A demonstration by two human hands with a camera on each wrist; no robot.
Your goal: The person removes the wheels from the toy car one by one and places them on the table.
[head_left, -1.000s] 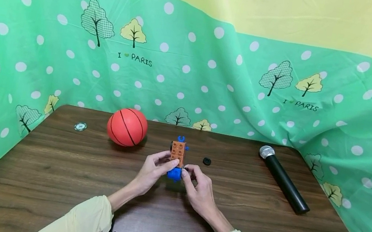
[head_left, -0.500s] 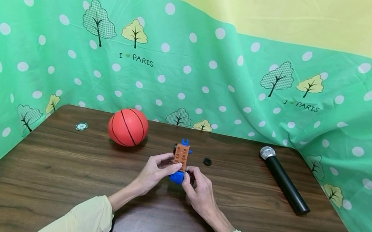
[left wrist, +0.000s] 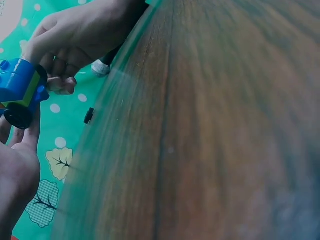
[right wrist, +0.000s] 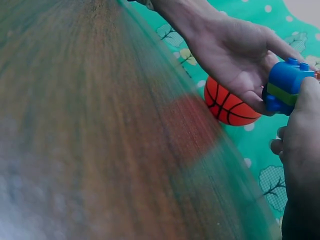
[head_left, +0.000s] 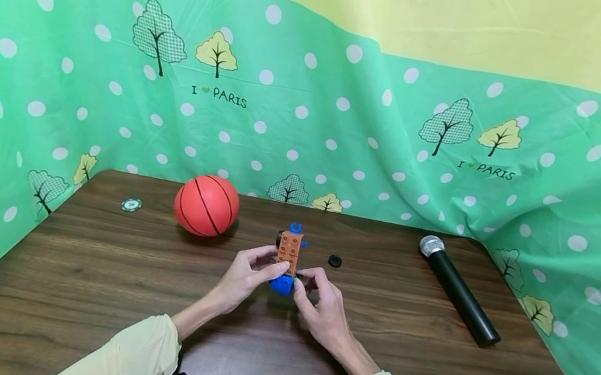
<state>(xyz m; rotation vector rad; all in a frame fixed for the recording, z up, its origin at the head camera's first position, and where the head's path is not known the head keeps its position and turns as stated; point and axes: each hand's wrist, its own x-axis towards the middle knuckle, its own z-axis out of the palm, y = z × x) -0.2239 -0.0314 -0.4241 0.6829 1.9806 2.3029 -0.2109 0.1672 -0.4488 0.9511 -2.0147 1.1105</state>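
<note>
A toy car of building blocks (head_left: 289, 252), orange with a blue end (head_left: 281, 285), is held above the table between both hands. My left hand (head_left: 244, 277) grips it from the left, thumb over the orange studs and fingers behind. My right hand (head_left: 324, 302) pinches a small black wheel (head_left: 299, 276) at the car's right side near the blue end, mostly hidden by the fingers. In the left wrist view the car's blue block (left wrist: 17, 80), green layer and another black wheel (left wrist: 19, 116) show. The right wrist view shows the blue block (right wrist: 287, 77) between both hands.
On the brown table (head_left: 78, 282), a loose black wheel (head_left: 334, 261) lies right of the car. A red basketball (head_left: 206, 206) and a poker chip (head_left: 131, 204) are at back left. A black microphone (head_left: 459, 293) lies at right. A green patterned cloth (head_left: 297, 140) hangs behind.
The car shifted slightly right, then back a little left, both hands staying on it. The right fingers keep their place at its side. The things on the table have not moved.
</note>
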